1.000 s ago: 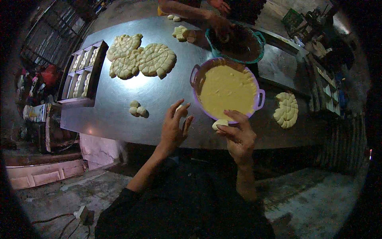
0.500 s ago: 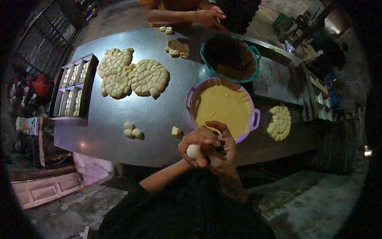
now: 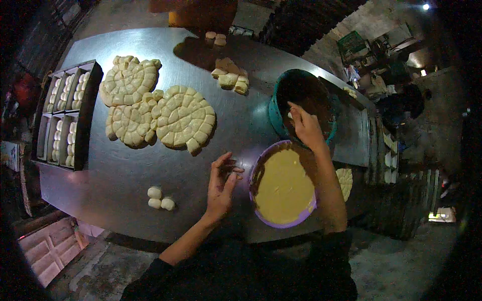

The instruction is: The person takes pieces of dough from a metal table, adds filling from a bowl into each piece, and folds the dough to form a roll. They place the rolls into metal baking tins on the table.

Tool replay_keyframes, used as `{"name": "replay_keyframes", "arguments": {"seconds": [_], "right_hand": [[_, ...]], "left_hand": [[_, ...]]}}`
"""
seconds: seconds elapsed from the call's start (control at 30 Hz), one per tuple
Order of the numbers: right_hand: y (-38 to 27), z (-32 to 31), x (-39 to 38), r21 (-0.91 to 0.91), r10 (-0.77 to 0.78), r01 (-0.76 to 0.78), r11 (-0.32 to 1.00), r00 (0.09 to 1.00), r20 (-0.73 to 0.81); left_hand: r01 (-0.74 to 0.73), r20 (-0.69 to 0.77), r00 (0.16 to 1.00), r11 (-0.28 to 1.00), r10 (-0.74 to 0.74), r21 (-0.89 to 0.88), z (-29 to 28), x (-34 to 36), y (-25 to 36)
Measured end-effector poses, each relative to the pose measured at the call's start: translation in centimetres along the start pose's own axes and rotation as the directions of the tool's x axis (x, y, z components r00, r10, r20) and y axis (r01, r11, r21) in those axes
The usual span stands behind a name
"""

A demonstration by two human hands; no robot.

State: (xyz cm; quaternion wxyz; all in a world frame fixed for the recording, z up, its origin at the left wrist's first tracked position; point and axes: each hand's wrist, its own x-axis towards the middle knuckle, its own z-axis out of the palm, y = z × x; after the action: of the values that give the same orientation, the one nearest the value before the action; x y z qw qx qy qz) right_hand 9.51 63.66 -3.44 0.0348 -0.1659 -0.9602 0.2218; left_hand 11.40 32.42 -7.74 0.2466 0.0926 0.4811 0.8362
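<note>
My right hand [image 3: 307, 125] reaches over the teal tub [image 3: 276, 118], fingers pinched on a small white ball of dough [image 3: 290, 115], mostly hidden by the fingers. What the tub holds looks dark brown and is too dim to make out. Below that forearm stands a purple basin [image 3: 254, 208] of smooth yellow paste [image 3: 286, 188]. My left hand [image 3: 221, 188] hovers over the metal table left of the basin, fingers apart and holding nothing. Three dough balls [image 3: 160, 199] lie on the table to its left.
Large rounds of scored dough [image 3: 186, 118] cover the table's left part. A tray of dough pieces [image 3: 65, 115] stands at the left edge. Smaller dough lumps [image 3: 231, 75] lie farther back. Another scored dough round [image 3: 345, 183] shows partly behind my right forearm.
My hands were together at the purple basin around a white ball; now they are apart, the right over the teal tub, the left empty. A dough piece beside the basin is gone from the table.
</note>
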Motion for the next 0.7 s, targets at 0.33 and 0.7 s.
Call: {"name": "replay_keyframes", "arguments": {"seconds": [0.33,0.7], "right_hand": [[4.2,1.1,1.3,0.324,0.318,-0.357,0.876,0.933,0.169],[-10.7,-0.5,-11.0,0.96,0.12,-0.137,0.245,0.987,0.11]], "left_hand": [[0.192,-0.007,0.981,0.979,-0.192,-0.067,-2.9,3.0,-0.5],[0.451,0.224,0.884,0.876,-0.411,-0.173,2.9,0.9,4.2]]}}
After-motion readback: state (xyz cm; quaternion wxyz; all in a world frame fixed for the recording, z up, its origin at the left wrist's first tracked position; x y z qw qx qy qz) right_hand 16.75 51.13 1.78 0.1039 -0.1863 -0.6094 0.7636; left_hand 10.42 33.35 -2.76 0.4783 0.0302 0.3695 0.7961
